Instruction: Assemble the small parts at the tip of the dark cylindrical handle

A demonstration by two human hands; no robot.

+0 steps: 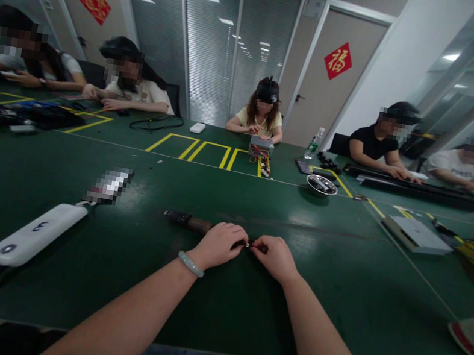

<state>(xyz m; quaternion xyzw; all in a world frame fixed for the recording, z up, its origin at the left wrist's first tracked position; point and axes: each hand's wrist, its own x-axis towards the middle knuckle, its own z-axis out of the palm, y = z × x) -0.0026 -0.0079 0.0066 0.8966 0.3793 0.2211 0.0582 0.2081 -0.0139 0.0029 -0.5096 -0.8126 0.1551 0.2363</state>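
Note:
A long dark screwdriver-like tool [187, 221] with a brownish handle lies on the green table [243, 301], its handle sticking out to the left. My left hand [219, 245], a pale green bangle on the wrist, is closed over the tool's shaft. Just to the right, my right hand [274, 257] is closed in a pinch at the tool's tip, on a tiny metallic piece I cannot make out. The two hands nearly touch.
A white power bank [32, 234] with a cable lies at the left. A metal bowl [321, 184], a grey flat box [417, 235], a water bottle [314, 143] and a yellow-wired power supply [261, 148] sit farther off. Several people work around the table.

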